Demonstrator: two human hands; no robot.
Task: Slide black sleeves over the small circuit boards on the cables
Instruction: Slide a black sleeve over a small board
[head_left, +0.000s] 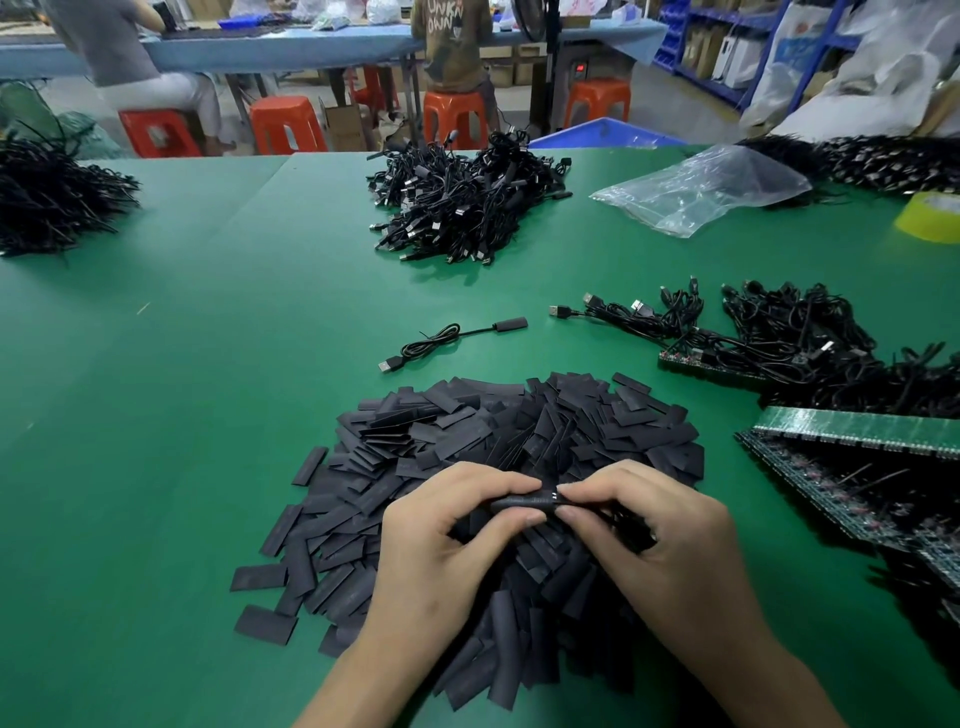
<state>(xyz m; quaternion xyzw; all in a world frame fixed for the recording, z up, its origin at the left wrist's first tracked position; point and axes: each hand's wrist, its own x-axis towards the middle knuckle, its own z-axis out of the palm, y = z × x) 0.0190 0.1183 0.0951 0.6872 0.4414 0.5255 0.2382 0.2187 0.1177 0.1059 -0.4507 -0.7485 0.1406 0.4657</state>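
My left hand (447, 535) pinches a black sleeve (522, 502) between thumb and fingers, just above a big heap of flat black sleeves (457, 441). My right hand (660, 540) pinches the sleeve's right end, where a small bit of circuit board shows, and holds the coiled black cable (631, 535) in its palm. One cable with a sleeve on it (452, 338) lies on the green table (208, 364) beyond the heap.
A pile of black USB cables (462, 202) sits far centre. More cables (795, 338) and strips of green circuit boards (857, 431) lie at right. A clear plastic bag (701, 192), yellow tape roll (932, 218) and another cable heap (47, 197) ring the table. People sit on orange stools behind.
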